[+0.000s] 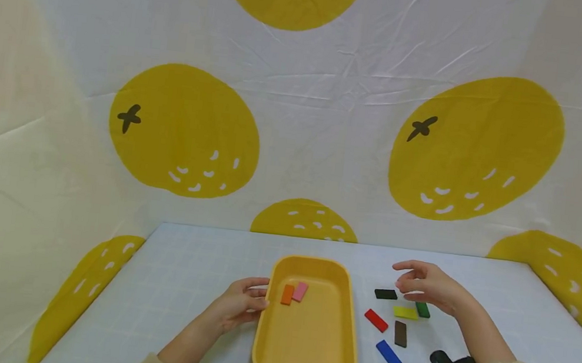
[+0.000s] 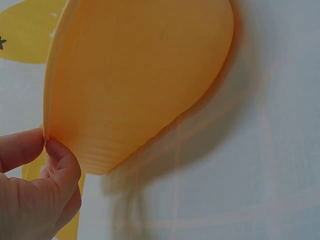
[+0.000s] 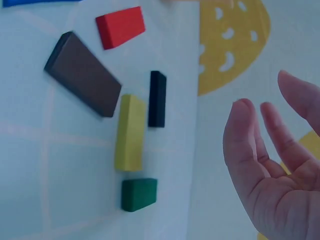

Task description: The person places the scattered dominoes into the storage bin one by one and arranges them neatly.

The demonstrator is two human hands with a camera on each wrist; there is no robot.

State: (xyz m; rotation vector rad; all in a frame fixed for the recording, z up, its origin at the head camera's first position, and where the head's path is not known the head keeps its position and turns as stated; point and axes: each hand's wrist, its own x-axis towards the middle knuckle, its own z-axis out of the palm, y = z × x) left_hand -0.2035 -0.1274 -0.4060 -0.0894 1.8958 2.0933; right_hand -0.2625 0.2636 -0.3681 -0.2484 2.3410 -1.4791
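My left hand [image 1: 237, 306] pinches the left rim of a yellow plastic tray [image 1: 305, 348]; thumb and finger meet at the rim in the left wrist view. Inside the tray lie an orange block [image 1: 287, 294] and a pink block [image 1: 299, 291], side by side near its far left. Held above the table on the right, my right hand [image 1: 433, 286] has loosely bent, spread fingers and nothing between them. Below and around it lie a black block [image 1: 385, 294], a yellow block [image 1: 405, 313] and a green block [image 1: 422, 309], the last partly hidden by the hand in the head view.
Between the tray and my right forearm lie a red block [image 1: 376, 320], a brown block [image 1: 400, 334] and a blue block [image 1: 388, 355], all flat on the white table [image 1: 197, 266]. A fruit-print cloth [image 1: 329, 120] hangs behind the table's far edge.
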